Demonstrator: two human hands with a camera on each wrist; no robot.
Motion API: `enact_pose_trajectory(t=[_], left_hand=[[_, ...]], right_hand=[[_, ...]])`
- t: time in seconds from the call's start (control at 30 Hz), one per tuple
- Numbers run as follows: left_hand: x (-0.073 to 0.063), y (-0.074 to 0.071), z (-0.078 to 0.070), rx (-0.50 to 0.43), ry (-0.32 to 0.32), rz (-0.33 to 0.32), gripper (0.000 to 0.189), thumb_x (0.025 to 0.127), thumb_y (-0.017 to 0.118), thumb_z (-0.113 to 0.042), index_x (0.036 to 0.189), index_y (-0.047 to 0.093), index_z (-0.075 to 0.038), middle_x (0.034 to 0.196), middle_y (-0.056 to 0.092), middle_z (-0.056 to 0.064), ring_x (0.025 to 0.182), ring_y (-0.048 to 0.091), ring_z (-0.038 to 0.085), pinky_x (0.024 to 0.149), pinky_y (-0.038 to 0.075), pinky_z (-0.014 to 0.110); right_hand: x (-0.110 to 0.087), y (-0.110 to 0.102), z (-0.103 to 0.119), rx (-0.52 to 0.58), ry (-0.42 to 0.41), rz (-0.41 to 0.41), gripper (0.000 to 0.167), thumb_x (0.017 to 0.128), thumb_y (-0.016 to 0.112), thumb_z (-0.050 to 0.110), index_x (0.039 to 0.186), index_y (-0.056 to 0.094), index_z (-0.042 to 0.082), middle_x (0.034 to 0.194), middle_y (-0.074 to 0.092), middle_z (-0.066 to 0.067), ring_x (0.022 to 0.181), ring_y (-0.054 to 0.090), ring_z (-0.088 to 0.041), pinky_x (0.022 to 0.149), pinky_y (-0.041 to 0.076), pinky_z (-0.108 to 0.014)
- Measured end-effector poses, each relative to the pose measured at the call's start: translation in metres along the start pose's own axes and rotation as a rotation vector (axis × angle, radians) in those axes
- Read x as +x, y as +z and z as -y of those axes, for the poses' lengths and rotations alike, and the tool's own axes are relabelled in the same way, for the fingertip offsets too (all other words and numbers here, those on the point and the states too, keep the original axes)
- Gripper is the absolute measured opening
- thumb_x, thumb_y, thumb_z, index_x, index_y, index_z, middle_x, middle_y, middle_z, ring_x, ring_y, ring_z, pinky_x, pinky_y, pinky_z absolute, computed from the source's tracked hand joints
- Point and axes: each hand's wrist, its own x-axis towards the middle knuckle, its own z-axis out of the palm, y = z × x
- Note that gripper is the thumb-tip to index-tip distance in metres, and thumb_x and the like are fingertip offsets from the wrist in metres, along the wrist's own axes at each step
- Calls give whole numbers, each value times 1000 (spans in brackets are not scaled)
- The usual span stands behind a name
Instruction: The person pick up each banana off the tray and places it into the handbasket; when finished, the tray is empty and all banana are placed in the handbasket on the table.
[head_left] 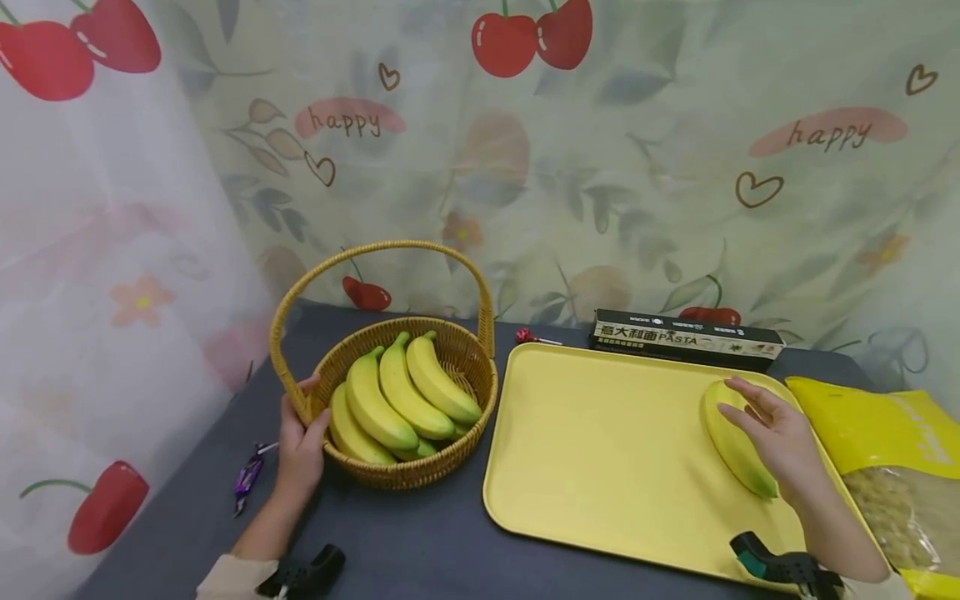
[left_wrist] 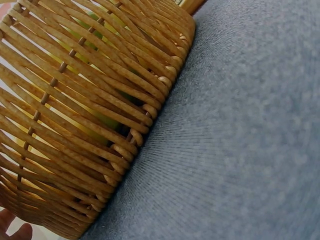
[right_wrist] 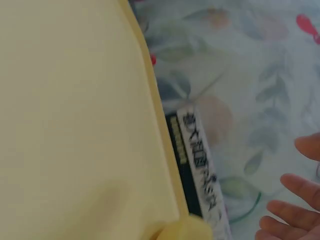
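A woven wicker basket (head_left: 408, 477) with a tall arched handle stands on the left of the table, holding several yellow bananas (head_left: 378, 400). My left hand (head_left: 300, 454) grips its left side at the foot of the handle, thumb near the rim. In the left wrist view the basket's wall (left_wrist: 95, 100) fills the upper left. One banana (head_left: 722, 433) lies at the right end of a yellow tray (head_left: 585, 450). Over it is my right hand (head_left: 783, 446), fingers loosely spread and holding nothing. Whether it touches the banana I cannot tell. The right wrist view shows the fingers apart.
Behind the tray lies a black pasta box (head_left: 686, 340), with a red lollipop (head_left: 525, 336) to its left. A yellow bag of pasta (head_left: 892, 467) borders the tray's right side. A purple-wrapped candy (head_left: 247, 482) lies left of the basket. Patterned curtains (head_left: 570, 167) hang behind.
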Motion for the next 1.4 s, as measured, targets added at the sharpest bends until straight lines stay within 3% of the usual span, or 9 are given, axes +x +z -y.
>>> enact_pose_trajectory(t=[0.1,0.17,0.33,0.6,0.67,0.9,1.03,1.4], left_hand=[[0,0,-1,5,-7,-1,41,90,40,12,130,32,11,133,44,9,124,41,4,95,37,9],[0,0,-2,9,-9,1,41,90,40,12,130,32,11,134,43,12,125,41,4,95,37,9],[0,0,-2,18,-8,7,41,90,40,11,130,32,12,135,41,15,124,41,3,95,37,8],[-1,1,0,-1,15,1,40,89,41,11,129,33,12,132,45,5,122,43,3,94,38,9],[-1,1,0,4,12,0,40,89,41,11,129,33,12,133,44,9,122,43,3,94,38,9],[-1,1,1,-30,43,1,38,89,41,12,127,37,8,129,48,-1,121,44,4,93,39,9],[0,1,1,-10,30,-3,39,89,41,12,128,36,9,130,47,2,122,43,6,94,38,10],[0,2,1,-1,12,-3,41,89,41,12,129,32,11,131,46,6,121,44,4,94,38,9]], right_hand=[[3,-4,-10,10,41,40,69,95,47,41,144,26,-2,152,15,-26,135,17,-48,110,24,-49],[5,-6,-15,20,67,65,71,95,47,41,144,24,-4,152,12,-27,135,14,-50,106,21,-60],[9,-6,-29,-17,101,76,75,93,50,44,144,24,-5,150,13,-29,135,13,-50,107,19,-60],[13,-2,-47,-53,139,96,77,91,56,40,144,24,-5,149,13,-32,135,13,-50,108,18,-59],[13,-1,-49,-50,127,94,75,91,57,38,143,25,-6,149,15,-32,135,14,-51,108,19,-59],[14,2,-56,-64,83,99,73,90,60,34,142,28,-5,148,18,-32,132,21,-52,105,24,-59],[15,3,-58,-97,39,117,70,90,60,33,143,30,-3,147,19,-33,129,24,-55,102,28,-60],[15,5,-58,-209,-26,149,74,87,64,26,145,26,1,149,9,-31,129,20,-56,100,28,-63]])
